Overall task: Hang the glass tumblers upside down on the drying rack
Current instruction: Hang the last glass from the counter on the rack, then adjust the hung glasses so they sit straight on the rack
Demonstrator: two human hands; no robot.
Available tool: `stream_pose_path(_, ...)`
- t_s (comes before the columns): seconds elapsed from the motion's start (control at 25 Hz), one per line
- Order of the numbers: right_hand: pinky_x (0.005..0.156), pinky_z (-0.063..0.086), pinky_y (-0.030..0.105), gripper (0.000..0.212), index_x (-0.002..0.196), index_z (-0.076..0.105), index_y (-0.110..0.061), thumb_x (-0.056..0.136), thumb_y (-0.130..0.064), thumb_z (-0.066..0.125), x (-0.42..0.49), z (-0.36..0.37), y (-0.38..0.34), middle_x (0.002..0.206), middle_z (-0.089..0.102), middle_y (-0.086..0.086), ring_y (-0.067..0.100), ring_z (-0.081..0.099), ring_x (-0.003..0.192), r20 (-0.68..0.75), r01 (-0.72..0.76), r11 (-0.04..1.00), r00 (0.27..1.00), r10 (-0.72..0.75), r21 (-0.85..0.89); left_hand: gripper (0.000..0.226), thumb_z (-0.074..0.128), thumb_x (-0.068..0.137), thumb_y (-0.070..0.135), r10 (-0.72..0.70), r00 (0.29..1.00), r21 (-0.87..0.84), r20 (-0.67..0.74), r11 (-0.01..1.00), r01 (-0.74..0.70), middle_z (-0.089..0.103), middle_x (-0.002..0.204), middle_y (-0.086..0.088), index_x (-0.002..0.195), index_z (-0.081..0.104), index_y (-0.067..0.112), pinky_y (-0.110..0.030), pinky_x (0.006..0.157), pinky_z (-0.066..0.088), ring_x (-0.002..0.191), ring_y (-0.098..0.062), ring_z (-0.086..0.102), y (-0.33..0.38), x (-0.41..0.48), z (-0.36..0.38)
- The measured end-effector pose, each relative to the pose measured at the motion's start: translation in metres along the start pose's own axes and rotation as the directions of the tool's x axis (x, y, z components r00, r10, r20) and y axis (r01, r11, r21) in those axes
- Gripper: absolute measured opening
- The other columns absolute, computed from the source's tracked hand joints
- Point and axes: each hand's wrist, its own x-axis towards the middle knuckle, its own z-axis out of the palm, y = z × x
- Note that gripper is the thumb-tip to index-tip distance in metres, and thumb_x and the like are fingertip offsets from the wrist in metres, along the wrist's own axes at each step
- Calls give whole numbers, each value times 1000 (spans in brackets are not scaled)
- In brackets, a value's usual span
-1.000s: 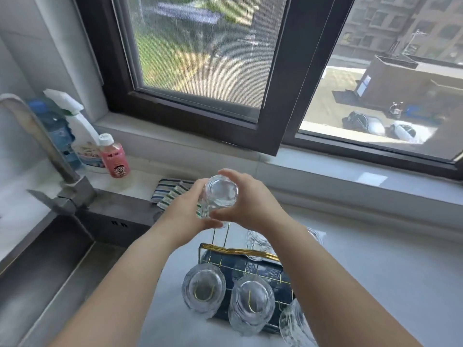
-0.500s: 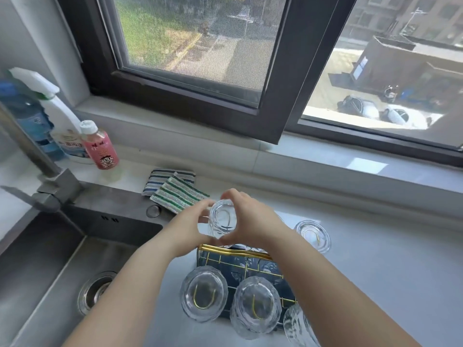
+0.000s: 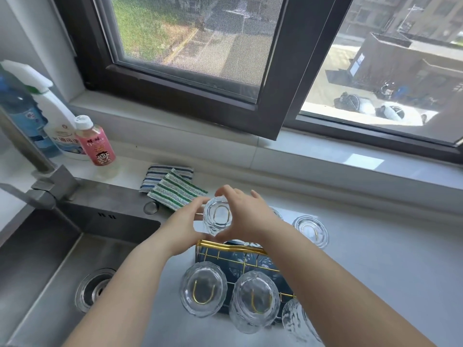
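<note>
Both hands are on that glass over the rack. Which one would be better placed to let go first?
Probably the left hand: only its fingertips touch the tumbler, while the right hand wraps further around it, steadying it over the gold peg.

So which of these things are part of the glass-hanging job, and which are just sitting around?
Part of the job:
- tumbler between left hand and right hand
- gold drying rack
- hung tumblers

Just lying about:
- striped cloths
- pink bottle
- spray bottle
- faucet
- sink
</note>
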Motion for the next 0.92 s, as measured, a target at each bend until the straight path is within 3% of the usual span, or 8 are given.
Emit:
stream_pose_path(0.2, 115, 10, 50, 92, 132, 28, -24, 59, -44, 80, -6, -11, -4, 136, 49, 3, 22, 47, 123, 26, -19, 999, 1000, 18, 46, 73, 79, 68, 16, 12, 1000, -31, 5, 999, -12, 48, 114, 17, 122, 38, 44, -16, 78, 37, 105, -3, 46, 3, -3, 3)
stream_pose_path(0.28, 113, 20, 45, 92, 134, 30, -25, 59, -39, 82, -17, -28, -7, 137, 48, 2, 20, 45, 125, -33, -43, 990, 998, 48, 133, 76, 76, 71, 12, 19, 1000, -23, 16, 1000, -18, 45, 120, 17, 130, 35, 39, -19, 83, 37, 109, -2, 44, 5, -11, -2)
stream_pose_path(0.4, 92, 37, 24, 63, 122, 45, -27, 68, -30, 78, -54, -43, -9, 122, 57, -5, 10, 51, 111, -279, 26, 966, 959, 49, 259, 64, 65, 81, 9, 72, 994, 13, -86, 997, -71, 48, 124, 16, 130, 36, 37, -27, 93, 38, 112, -3, 49, 5, -38, -16)
stream_pose_path(0.52, 78, 37, 8, 33, 99, 57, -35, 72, -30, 73, -108, -27, -23, 92, 63, -18, -2, 54, 92, -472, 149, 904, 879, 64, 401, 29, 64, 83, 25, 98, 960, -112, -260, 985, -131, 62, 108, 17, 105, 52, 40, -27, 91, 43, 101, 3, 57, 1, -87, -21)
stream_pose_path(0.6, 81, 38, 9, 29, 95, 57, -38, 69, -37, 70, -134, -3, -34, 88, 58, -28, -4, 53, 92, -481, 154, 900, 874, 68, 407, 46, 74, 67, 47, 77, 981, -169, -179, 980, -107, 60, 111, 25, 107, 51, 44, -21, 89, 40, 105, 9, 53, -3, -123, -15)
stream_pose_path(0.68, 90, 34, 16, 44, 106, 56, -34, 66, -44, 73, -146, 22, -43, 99, 51, -31, -5, 47, 101, -418, 111, 930, 907, 50, 351, 80, 81, 51, 50, 61, 997, -90, -52, 994, -65, 48, 122, 35, 119, 39, 51, -17, 91, 34, 116, 17, 39, -9, -146, 0)
stream_pose_path(0.76, 101, 26, 24, 69, 124, 47, -28, 63, -47, 74, -145, 39, -48, 115, 49, -21, 2, 36, 114, -336, 62, 965, 941, 29, 256, 98, 84, 51, 43, 48, 999, -21, -15, 999, -48, 35, 134, 34, 129, 26, 53, -16, 97, 27, 121, 17, 29, -12, -150, 17)
stream_pose_path(0.92, 116, 7, 37, 92, 136, 30, -24, 61, -53, 73, -130, 53, -50, 136, 45, -6, 9, 27, 128, -268, -33, 983, 960, 82, 183, 94, 81, 62, 32, 91, 990, -55, -103, 994, -97, 35, 127, 27, 136, 23, 36, 11, 79, 21, 104, 21, 33, -12, -137, 40)
